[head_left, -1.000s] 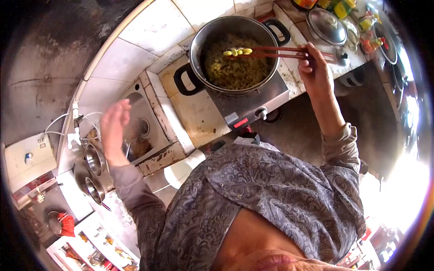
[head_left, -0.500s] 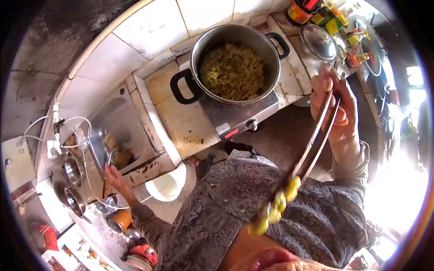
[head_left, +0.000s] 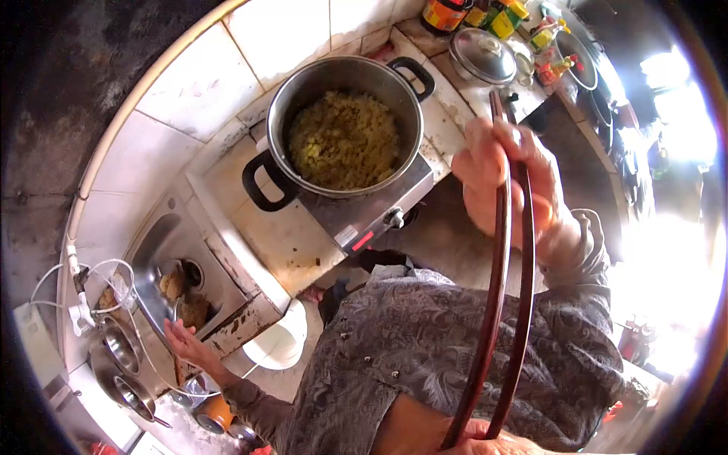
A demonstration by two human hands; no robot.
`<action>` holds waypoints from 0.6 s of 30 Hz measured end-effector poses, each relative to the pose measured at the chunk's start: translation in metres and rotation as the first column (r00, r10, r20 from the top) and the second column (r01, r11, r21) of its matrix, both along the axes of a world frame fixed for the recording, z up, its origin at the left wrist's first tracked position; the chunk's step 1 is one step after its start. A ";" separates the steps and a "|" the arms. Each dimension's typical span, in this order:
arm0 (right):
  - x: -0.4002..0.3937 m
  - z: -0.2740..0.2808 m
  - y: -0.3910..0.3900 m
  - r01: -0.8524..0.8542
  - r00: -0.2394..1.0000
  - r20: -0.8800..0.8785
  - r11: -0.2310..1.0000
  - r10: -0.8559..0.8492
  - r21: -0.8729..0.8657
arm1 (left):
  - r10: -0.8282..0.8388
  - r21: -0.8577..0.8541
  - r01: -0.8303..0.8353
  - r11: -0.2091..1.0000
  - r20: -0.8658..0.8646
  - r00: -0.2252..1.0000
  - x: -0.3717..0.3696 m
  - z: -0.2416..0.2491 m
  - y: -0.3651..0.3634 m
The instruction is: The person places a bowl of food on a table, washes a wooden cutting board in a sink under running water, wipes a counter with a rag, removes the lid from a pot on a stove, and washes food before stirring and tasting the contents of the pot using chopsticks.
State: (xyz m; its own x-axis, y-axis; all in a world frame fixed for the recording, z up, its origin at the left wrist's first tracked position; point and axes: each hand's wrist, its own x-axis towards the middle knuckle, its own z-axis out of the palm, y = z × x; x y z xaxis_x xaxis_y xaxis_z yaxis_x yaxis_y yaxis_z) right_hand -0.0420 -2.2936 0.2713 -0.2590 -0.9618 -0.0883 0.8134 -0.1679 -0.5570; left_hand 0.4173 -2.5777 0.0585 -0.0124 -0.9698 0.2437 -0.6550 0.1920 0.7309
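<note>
My right hand (head_left: 512, 182) is closed around a pair of long dark red-brown chopsticks (head_left: 497, 303). They run down to the bottom edge, where their tips meet the person's mouth area; no food shows on them. My left hand (head_left: 189, 347) is at the sink's front edge with its fingers apart, close to the end of a thin metal handle (head_left: 177, 305). A two-handled steel pot (head_left: 280, 114) stands on the stove (head_left: 379, 205), holding chopped yellow-green food (head_left: 345, 140).
Brown clumps (head_left: 173, 284) lie in the steel sink (head_left: 155, 235). Behind the stove area are a lidded pan (head_left: 483, 54) and bottles (head_left: 503, 18). A white bucket (head_left: 277, 341) stands below the counter, and metal pans (head_left: 121, 345) lie left of the sink.
The yellow-green pieces seen at the chopstick tips no longer show. The chopsticks are now steeper, with their tips at the bottom edge. The view has shifted, moving the pot left and down.
</note>
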 end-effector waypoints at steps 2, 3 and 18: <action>-0.016 -0.013 0.001 0.025 0.996 0.084 0.998 -0.020 -0.057 | 0.038 0.056 -0.037 0.998 -0.018 0.999 -0.005 0.012 0.008; -0.031 -0.024 0.001 0.092 0.996 0.010 0.992 -0.092 -0.081 | 0.047 0.057 -0.046 0.997 -0.008 0.999 -0.010 0.017 0.009; -0.117 -0.107 -0.075 0.449 -0.391 -0.920 0.874 0.004 -0.187 | 0.053 0.112 -0.048 0.992 -0.035 0.998 0.036 -0.004 0.033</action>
